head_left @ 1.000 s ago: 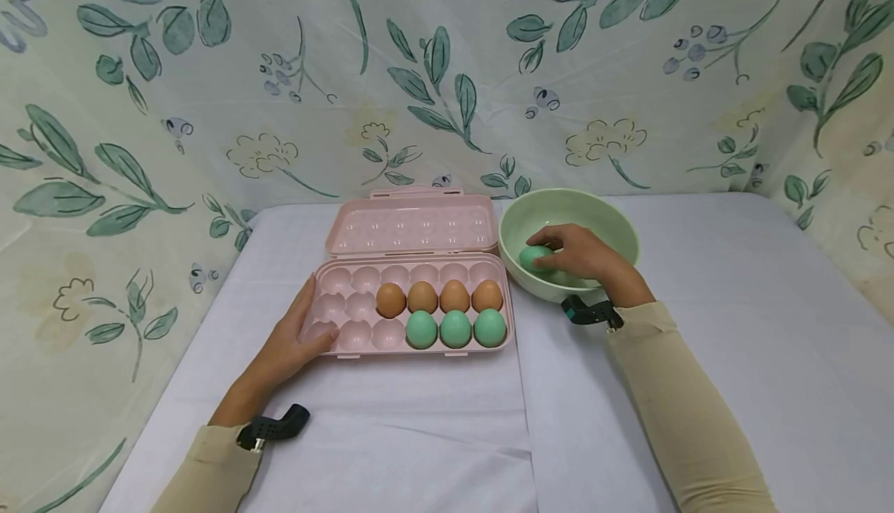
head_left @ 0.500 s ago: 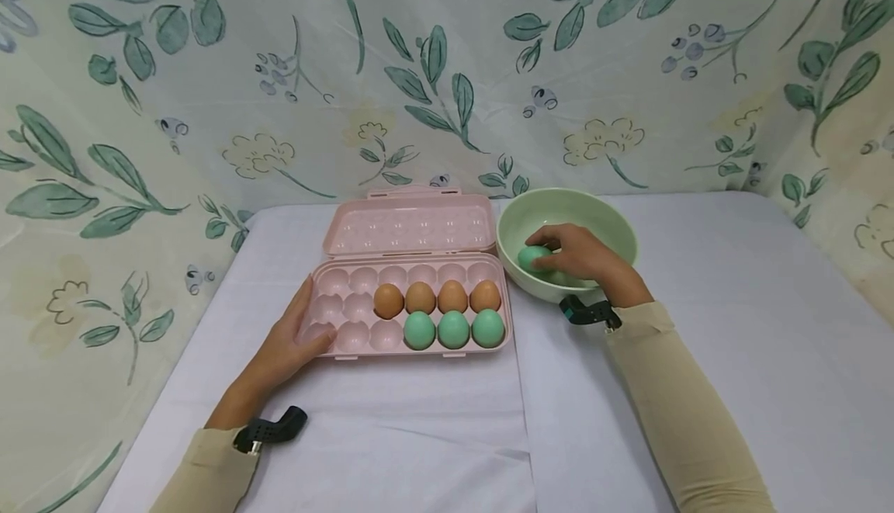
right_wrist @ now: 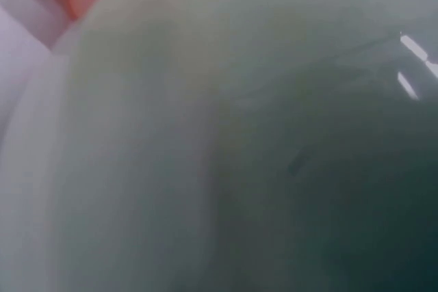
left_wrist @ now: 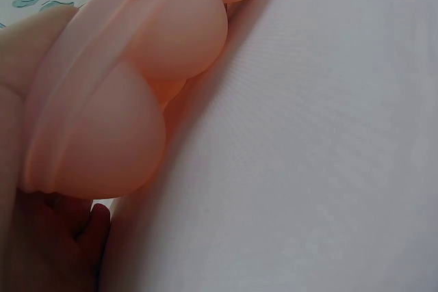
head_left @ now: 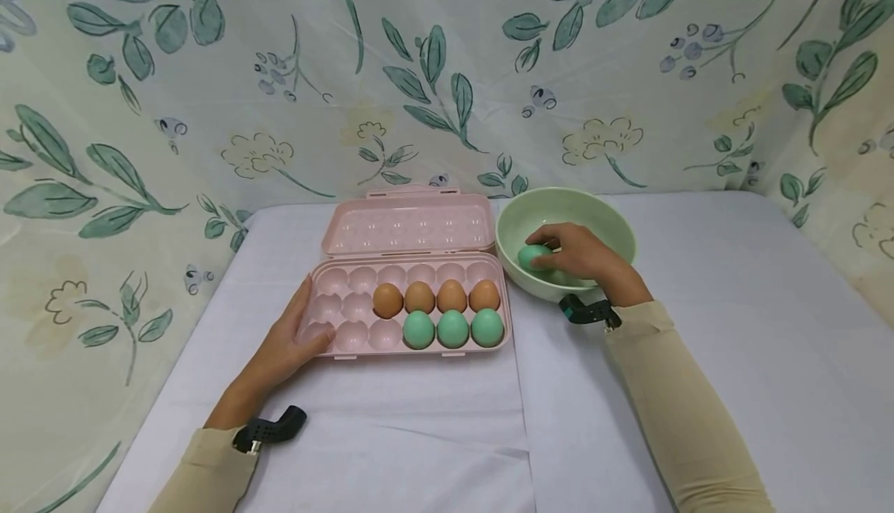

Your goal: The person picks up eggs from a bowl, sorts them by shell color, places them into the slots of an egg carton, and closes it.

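Observation:
A pink plastic egg carton (head_left: 385, 334) lies with its lid (head_left: 408, 222) folded back. Several brown eggs (head_left: 419, 297) sit in the right part of its middle row, and three green eggs (head_left: 452, 329) fill the right end of the front row. My left hand (head_left: 282, 348) grips the carton's left end, thumb over the front corner; up close in the left wrist view, its fingers (left_wrist: 92, 237) curl beneath the cups. Inside a light green bowl (head_left: 559, 206), my right hand (head_left: 583, 255) pinches another green egg (head_left: 533, 257). The right wrist view shows mostly blurred bowl wall (right_wrist: 137, 141).
Both carton and bowl stand near the back of a table covered by a white cloth (head_left: 433, 428). The bowl is directly right of the carton. Behind them hangs a leaf-patterned curtain (head_left: 447, 156). A black wrist camera (head_left: 271, 429) sits on each cuff.
The head view has shifted very slightly. Both hands keep their places: the left on the carton, the right on the green egg in the bowl.

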Demonstrator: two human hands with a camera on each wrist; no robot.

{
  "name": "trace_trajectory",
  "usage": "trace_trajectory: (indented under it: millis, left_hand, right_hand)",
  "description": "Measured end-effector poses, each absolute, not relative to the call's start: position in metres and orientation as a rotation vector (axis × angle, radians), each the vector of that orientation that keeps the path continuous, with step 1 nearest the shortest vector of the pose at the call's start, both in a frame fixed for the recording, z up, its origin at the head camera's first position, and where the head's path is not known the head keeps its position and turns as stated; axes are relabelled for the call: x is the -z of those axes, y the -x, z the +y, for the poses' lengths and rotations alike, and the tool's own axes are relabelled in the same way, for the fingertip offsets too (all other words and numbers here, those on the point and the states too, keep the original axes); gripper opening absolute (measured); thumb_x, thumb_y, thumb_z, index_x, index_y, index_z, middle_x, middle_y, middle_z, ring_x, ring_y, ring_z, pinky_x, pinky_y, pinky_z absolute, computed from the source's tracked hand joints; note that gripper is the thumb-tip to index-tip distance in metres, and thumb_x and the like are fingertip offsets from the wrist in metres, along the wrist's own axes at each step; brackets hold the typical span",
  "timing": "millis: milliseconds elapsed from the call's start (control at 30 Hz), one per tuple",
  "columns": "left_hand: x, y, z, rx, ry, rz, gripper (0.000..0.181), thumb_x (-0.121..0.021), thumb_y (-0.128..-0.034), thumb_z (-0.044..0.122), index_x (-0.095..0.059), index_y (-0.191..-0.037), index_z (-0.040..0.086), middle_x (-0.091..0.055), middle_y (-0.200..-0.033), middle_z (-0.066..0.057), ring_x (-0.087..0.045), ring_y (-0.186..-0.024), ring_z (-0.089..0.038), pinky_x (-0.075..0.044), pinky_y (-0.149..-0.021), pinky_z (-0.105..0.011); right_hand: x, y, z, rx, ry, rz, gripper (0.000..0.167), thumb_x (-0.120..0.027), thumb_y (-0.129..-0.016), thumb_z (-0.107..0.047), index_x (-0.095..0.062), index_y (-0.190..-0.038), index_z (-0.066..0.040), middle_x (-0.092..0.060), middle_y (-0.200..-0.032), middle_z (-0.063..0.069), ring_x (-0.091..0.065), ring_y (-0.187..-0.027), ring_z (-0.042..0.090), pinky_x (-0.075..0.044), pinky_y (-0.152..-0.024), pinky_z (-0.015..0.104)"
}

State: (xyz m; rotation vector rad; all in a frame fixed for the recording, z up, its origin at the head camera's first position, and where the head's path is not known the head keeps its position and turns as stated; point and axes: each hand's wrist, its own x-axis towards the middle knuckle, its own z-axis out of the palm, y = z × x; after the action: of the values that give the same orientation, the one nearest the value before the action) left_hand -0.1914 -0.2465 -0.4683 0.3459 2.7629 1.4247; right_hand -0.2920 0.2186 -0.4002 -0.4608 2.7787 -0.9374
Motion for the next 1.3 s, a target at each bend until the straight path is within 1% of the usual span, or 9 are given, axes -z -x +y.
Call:
trace_trajectory:
  millis: [367, 600, 867, 1100, 1300]
  left_hand:
    - [0.4700, 0.1913, -0.2470, -1.407, -0.332, 2.773, 0.101, -0.071, -0.0838, 0.032, -0.001, -0.156, 0.024, -0.006, -0.162, -0.002, -0.006, -0.148, -0.029, -0.011, -0.112, -0.062]
    - [0.4691, 0.1913, -0.2473, -1.419, -0.338, 2.769, 0.101, -0.071, -0.0832, 0.030, -0.002, -0.156, 0.024, -0.006, -0.162, -0.003, -0.007, -0.148, -0.029, -0.011, -0.113, -0.061]
    - [0.4675, 0.1906, -0.2472, -1.421, -0.331, 2.757, 0.102, -0.071, -0.0825, 0.025, -0.001, -0.156, 0.022, -0.005, -0.162, -0.005, -0.007, -0.147, -0.031, -0.011, -0.112, -0.062]
    - [0.4673, 0.1906, -0.2460, -1.410, -0.312, 2.767, 0.102, -0.072, -0.0824, 0.029, -0.002, -0.156, 0.024, -0.007, -0.162, -0.003, -0.007, -0.147, -0.030, -0.012, -0.113, -0.061]
    - [0.4671, 0.1909, -0.2460, -1.416, -0.318, 2.770, 0.101, -0.072, -0.0825, 0.031, -0.003, -0.157, 0.024, -0.007, -0.162, -0.002, -0.008, -0.147, -0.029, -0.012, -0.112, -0.062]
  right_hand:
    - [0.4010, 0.2921, 0.2188, 0.948, 0.467, 2.788, 0.039, -0.072, -0.087, -0.015, -0.063, -0.123, -0.004, -0.062, -0.122, 0.016, -0.054, -0.118, 0.035, -0.041, -0.101, 0.052]
    - [0.4006, 0.2929, 0.2187, 0.954, 0.465, 2.798, 0.039, -0.072, -0.087, -0.015, -0.062, -0.123, -0.004, -0.063, -0.121, 0.015, -0.055, -0.116, 0.034, -0.042, -0.100, 0.050]
    - [0.3986, 0.2927, 0.2197, 0.973, 0.465, 2.802, 0.039, -0.071, -0.088, -0.015, -0.062, -0.124, -0.004, -0.062, -0.122, 0.016, -0.054, -0.119, 0.037, -0.041, -0.101, 0.050]
    - [0.3986, 0.2932, 0.2206, 0.984, 0.469, 2.798, 0.039, -0.069, -0.088, -0.015, -0.061, -0.125, -0.003, -0.061, -0.123, 0.018, -0.054, -0.118, 0.038, -0.042, -0.100, 0.051]
    - [0.3989, 0.2932, 0.2214, 0.996, 0.462, 2.795, 0.040, -0.068, -0.089, -0.013, -0.059, -0.127, -0.002, -0.060, -0.125, 0.018, -0.053, -0.118, 0.039, -0.042, -0.099, 0.051]
